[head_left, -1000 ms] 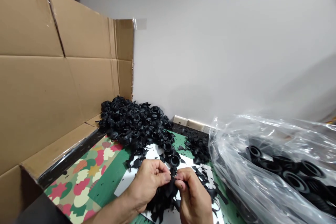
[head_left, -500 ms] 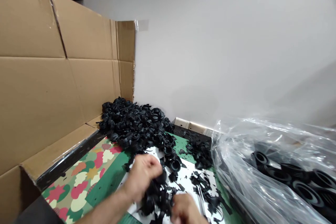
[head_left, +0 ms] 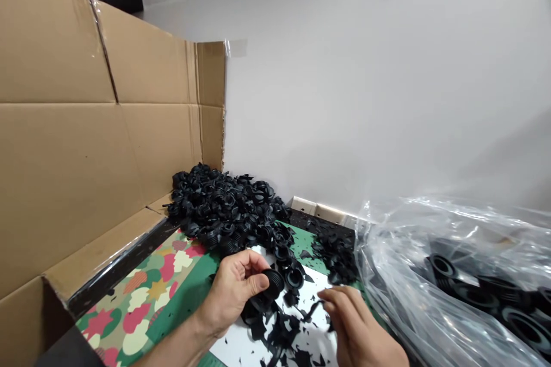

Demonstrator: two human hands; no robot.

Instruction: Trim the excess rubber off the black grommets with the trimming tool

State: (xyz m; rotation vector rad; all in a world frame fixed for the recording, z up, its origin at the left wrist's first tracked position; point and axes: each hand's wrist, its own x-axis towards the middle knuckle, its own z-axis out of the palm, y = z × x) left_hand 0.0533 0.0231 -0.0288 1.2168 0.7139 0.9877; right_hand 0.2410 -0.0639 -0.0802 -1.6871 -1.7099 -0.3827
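My left hand (head_left: 235, 289) pinches a black ribbed rubber boot (head_left: 274, 283) between thumb and fingers, above the white sheet (head_left: 232, 344). To its right, my right hand (head_left: 355, 324) has its fingers drawn together, with a thin black rubber scrap (head_left: 312, 311) at the fingertips. Loose black trimmings (head_left: 282, 330) lie scattered on the sheet between and below the hands. Just beyond the left hand, another round black rubber piece (head_left: 295, 276) rests at the edge of the large heap of ribbed pieces (head_left: 232, 206).
A clear plastic bag (head_left: 387, 275) with several larger black ribbed boots (head_left: 473, 293) stands at the right. Cardboard panels (head_left: 142, 149) wall off the left side. Behind the sheet, a smaller pile of scraps (head_left: 338, 255) lies near wall sockets (head_left: 329, 213). Patterned paper (head_left: 146, 292) covers the left.
My right hand has moved right and up, away from the trimmings, with a scrap at its fingertips. The left hand has turned slightly, showing the boot. The whole view has shifted a little.
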